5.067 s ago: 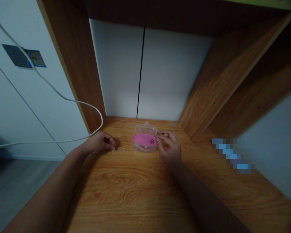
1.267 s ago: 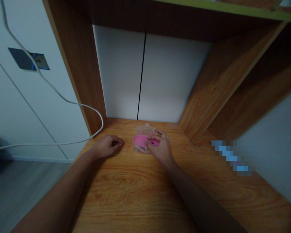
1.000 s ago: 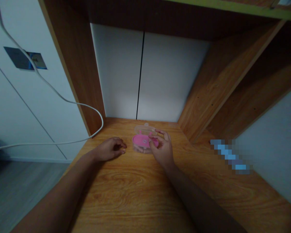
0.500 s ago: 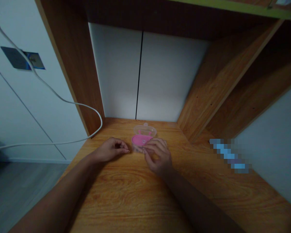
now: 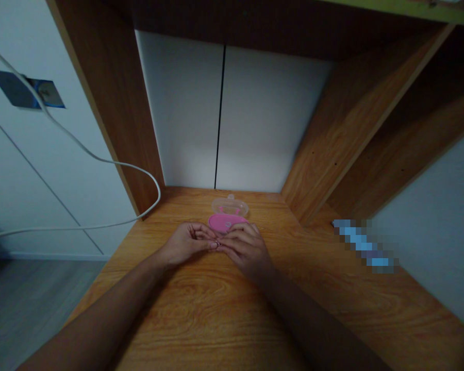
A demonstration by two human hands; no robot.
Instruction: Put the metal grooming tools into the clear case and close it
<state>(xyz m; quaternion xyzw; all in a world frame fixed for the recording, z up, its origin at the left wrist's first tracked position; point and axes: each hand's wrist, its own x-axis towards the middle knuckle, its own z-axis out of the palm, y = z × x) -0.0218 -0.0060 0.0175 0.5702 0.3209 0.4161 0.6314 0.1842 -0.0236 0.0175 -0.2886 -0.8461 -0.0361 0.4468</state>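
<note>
A small clear plastic box with a pink inside (image 5: 227,221) lies open on the wooden desk (image 5: 224,309), its clear lid tipped back. My left hand (image 5: 185,242) and my right hand (image 5: 245,250) meet fingertip to fingertip just in front of the box. Both are pinched together around a tiny ring-like thing (image 5: 217,244) that I cannot make out well in the dim light. Both forearms rest low over the desk.
A white cable (image 5: 100,159) loops in from the left past the brown side panel (image 5: 112,103). A slanted wooden panel (image 5: 332,134) closes the right side. White wall panels stand behind the box. A blurred blue patch (image 5: 365,247) sits at the right.
Both hands have come together in front of the box. My right hand left the box's pink inside; my left hand came in from the small things on the desk.
</note>
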